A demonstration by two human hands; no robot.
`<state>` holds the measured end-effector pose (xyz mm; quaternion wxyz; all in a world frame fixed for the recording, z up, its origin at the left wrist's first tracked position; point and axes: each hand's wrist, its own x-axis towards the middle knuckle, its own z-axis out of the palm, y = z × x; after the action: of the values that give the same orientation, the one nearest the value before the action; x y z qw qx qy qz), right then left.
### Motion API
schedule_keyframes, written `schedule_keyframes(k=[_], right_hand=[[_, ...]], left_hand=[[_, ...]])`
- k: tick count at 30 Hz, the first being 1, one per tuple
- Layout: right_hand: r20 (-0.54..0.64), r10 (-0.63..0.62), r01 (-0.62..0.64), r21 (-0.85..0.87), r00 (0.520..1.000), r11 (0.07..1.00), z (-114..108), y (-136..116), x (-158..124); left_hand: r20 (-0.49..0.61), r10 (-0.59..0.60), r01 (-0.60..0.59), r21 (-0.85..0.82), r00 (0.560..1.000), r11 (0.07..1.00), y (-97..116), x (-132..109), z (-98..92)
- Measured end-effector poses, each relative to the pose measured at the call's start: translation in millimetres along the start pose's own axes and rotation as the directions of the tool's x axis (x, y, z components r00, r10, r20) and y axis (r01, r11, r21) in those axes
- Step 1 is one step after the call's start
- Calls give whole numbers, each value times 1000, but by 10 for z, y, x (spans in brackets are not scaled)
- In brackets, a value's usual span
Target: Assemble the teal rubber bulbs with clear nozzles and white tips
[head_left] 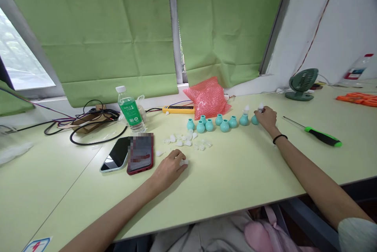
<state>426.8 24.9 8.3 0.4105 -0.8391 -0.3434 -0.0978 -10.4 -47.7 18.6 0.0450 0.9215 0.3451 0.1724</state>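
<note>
My left hand (169, 170) rests on the table, fingers curled around a small translucent white piece (184, 162). Just beyond it lies a loose scatter of similar white pieces (179, 138). Out to the right, my right hand (267, 120) is closed at the neck of a turquoise bulb (255, 120) topped by a white tip (260, 106); the fingers hide part of both. Beside that one stands another turquoise bulb (244, 120) with a white nozzle (246, 109) in its opening. Several more turquoise bulbs (224, 126), open at the top, stand upright to its left.
Two phones (140, 153) and a water bottle (129, 110) are on the left, near tangled cables (97, 120). Behind the bulbs lie pink bubble wrap (207, 96) and a yellow power strip (178, 109). A screwdriver (319, 134) and green fan (302, 85) are on the right.
</note>
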Motion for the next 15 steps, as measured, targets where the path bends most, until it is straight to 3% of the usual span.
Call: schedule_keyframes(k=[9, 12, 15], right_hand=[[-80, -43, 48, 66, 996, 997, 12, -113, -63], [-216, -86, 106, 82, 973, 991, -40, -222, -121], [-369, -150, 187, 67, 917, 980, -144, -348, -220]], left_hand=[[-15, 25, -26, -49, 1000, 998, -42, -7, 35], [-15, 35, -35, -6, 999, 999, -47, -6, 45], [-8, 42, -42, 51, 999, 998, -43, -1, 39]])
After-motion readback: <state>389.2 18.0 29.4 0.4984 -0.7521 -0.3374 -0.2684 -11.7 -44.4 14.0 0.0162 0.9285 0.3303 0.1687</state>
